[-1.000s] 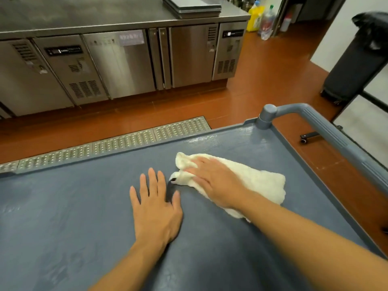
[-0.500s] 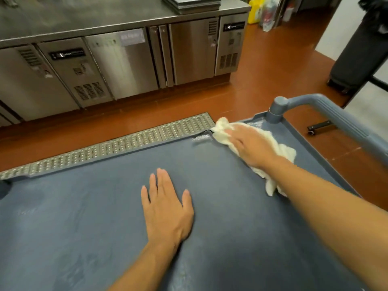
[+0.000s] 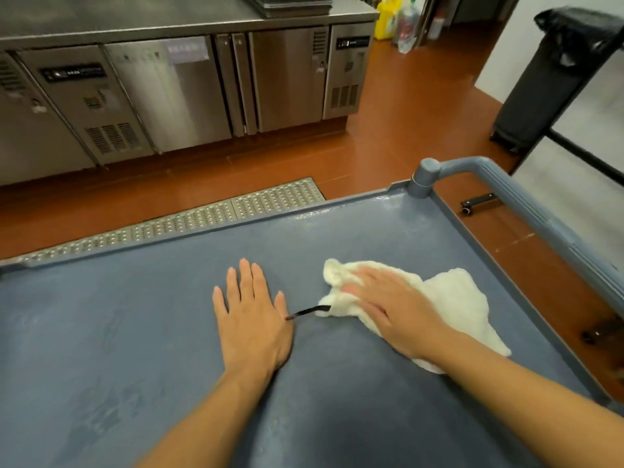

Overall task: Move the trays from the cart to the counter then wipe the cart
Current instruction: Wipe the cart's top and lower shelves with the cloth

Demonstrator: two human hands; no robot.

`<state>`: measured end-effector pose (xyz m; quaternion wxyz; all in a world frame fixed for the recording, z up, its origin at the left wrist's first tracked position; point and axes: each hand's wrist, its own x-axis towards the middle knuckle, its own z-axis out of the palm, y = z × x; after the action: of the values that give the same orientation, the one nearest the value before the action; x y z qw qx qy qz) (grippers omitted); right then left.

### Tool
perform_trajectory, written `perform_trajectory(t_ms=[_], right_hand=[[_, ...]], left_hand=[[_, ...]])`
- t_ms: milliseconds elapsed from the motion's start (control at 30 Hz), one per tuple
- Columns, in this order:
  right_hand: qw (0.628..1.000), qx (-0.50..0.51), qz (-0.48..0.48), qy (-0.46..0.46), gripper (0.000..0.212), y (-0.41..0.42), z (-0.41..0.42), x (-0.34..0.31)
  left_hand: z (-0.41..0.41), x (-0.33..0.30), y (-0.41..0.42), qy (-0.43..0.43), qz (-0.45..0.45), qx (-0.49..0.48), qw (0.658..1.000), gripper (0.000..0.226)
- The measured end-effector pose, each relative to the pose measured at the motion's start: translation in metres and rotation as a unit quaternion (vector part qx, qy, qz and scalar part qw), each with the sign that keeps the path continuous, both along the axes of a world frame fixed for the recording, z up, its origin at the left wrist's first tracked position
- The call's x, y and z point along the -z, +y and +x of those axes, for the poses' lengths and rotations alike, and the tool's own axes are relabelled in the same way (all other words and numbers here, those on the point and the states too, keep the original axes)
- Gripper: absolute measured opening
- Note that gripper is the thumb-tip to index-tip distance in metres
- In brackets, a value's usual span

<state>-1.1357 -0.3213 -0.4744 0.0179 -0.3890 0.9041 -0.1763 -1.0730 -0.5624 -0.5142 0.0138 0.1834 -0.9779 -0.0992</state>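
Observation:
The grey-blue cart top (image 3: 135, 332) fills the lower view, with wet smears on it. My left hand (image 3: 250, 315) lies flat on the cart, fingers apart, holding nothing. My right hand (image 3: 391, 309) presses flat on a white cloth (image 3: 452, 298) spread on the cart's right half. A thin black loop (image 3: 305, 312) trails from the cloth toward my left thumb. A stack of grey trays (image 3: 290, 3) rests on the steel counter (image 3: 135, 15) at the back.
The cart's grey handle (image 3: 526, 201) runs along its right side. A metal floor drain grate (image 3: 189, 221) lies beyond the cart's far edge. A black bin (image 3: 547, 79) stands at right. Bottles (image 3: 395, 18) sit on the floor by the counter's end.
My right hand swept the cloth out to the cart's far right corner and has pulled it back toward the middle, near my left hand. The left hand stayed flat in place.

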Motion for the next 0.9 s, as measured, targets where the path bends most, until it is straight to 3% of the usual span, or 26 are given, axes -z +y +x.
perform_trajectory(t_ms=[100,200,333,433,500,600,733,900], right_hand=[[0.961,0.264,-0.028,0.080,0.033,-0.005,-0.064,-0.007],[0.925,0.369,-0.043,0.077,0.030,-0.030,-0.117,0.018],[0.936,0.344,-0.032,0.069,0.028,-0.095,-0.117,0.026],[0.987,0.149,-0.062,0.014,0.033,-0.152,-0.083,0.017],[0.997,0.014,-0.045,-0.059,0.037,-0.185,-0.063,0.018],[0.996,-0.053,-0.035,-0.068,0.037,-0.199,-0.064,0.014],[0.998,0.048,-0.032,0.028,0.032,-0.140,-0.077,-0.018],[0.965,0.256,-0.041,0.033,0.028,-0.008,-0.121,-0.022]], left_hand=[[0.004,0.000,0.006,-0.007,0.016,0.003,1.000,0.073],[0.005,-0.001,0.010,-0.029,0.010,0.028,0.999,0.072],[0.003,-0.003,0.007,-0.036,0.003,0.033,0.999,0.072],[0.000,0.000,0.005,-0.028,0.001,0.029,0.999,0.074],[0.000,0.001,0.004,-0.022,0.016,0.027,0.999,0.076],[0.002,0.003,0.000,-0.005,0.026,0.010,1.000,0.076],[0.002,0.004,-0.003,-0.011,0.014,-0.005,1.000,0.080],[-0.004,0.005,0.001,0.002,0.013,-0.013,1.000,0.074]])
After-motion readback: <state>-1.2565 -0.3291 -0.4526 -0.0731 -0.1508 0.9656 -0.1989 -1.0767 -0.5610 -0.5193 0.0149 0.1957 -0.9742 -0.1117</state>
